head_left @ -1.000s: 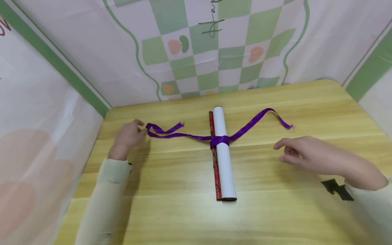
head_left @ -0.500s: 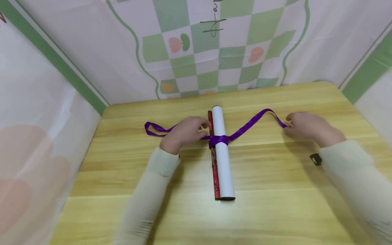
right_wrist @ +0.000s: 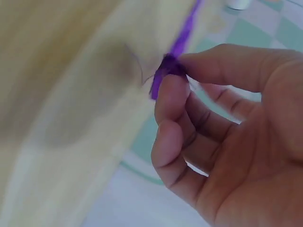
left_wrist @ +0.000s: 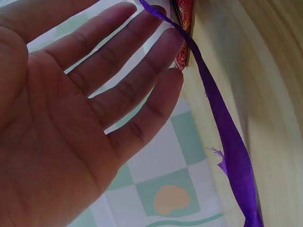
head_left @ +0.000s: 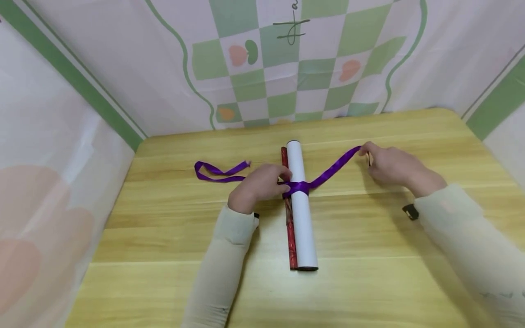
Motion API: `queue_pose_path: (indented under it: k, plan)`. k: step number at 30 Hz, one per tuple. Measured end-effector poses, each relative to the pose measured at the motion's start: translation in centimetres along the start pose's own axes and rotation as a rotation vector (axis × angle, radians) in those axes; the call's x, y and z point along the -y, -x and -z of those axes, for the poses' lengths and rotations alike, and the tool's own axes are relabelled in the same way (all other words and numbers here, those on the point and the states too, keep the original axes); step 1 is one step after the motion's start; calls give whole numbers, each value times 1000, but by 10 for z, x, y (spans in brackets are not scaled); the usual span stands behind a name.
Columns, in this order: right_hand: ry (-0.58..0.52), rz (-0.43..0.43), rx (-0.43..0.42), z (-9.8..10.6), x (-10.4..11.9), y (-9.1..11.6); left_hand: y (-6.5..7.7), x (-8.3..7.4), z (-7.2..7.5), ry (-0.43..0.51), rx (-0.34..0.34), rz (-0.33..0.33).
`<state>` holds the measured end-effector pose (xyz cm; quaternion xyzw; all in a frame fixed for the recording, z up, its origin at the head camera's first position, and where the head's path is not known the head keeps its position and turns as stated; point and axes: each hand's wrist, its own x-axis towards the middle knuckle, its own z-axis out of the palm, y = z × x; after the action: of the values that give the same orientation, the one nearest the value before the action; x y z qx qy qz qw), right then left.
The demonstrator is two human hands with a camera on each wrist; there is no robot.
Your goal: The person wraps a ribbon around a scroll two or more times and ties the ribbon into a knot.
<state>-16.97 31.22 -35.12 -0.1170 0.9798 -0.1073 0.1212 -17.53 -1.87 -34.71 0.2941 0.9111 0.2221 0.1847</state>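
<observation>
A white rolled-up tube (head_left: 305, 232) lies lengthwise on the wooden table, with a narrow red patterned stick (head_left: 291, 241) along its left side. A purple ribbon (head_left: 334, 172) wraps round both at the middle. My right hand (head_left: 391, 166) pinches the ribbon's right end between thumb and index finger; in the right wrist view a short bit of ribbon (right_wrist: 158, 85) sticks out past the fingertips. My left hand (head_left: 264, 184) is over the ribbon beside the wrap, its thumb and fingertips right at the tube. The left wrist view shows its fingers (left_wrist: 142, 90) loosely extended, ribbon passing behind them.
The ribbon's left tail (head_left: 221, 172) lies folded back in a loop on the wooden table (head_left: 164, 237). A printed cloth with green checks (head_left: 279, 77) hangs behind the table, and more cloth (head_left: 45, 173) stands at the left side.
My left hand has moved right, from the ribbon's left loop to the wrap. My right hand has reached the ribbon's right end, pinched it and drawn it slightly up and inward.
</observation>
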Motion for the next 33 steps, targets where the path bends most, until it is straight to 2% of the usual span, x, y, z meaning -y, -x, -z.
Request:
queue_pose_path:
  k: [5, 9, 12, 15, 18, 25, 33]
  plan:
    - [-166, 101, -94, 12, 25, 8, 3, 2, 1, 28, -19, 31]
    - [-285, 98, -158, 25, 48, 15, 5, 4, 1, 21, -31, 30]
    - [-340, 99, -148, 29, 65, 20, 6, 5, 1, 24, -26, 16]
    - [-346, 149, -141, 27, 78, 24, 5, 7, 0, 24, -20, 1]
    - [-316, 202, -191, 22, 89, 24, 6, 7, 0, 22, -16, -13]
    - [-301, 184, -331, 8, 100, 18, 3, 4, -2, 35, -5, -7]
    - [-273, 265, -378, 4, 107, 15, -1, 5, -3, 21, 7, -10]
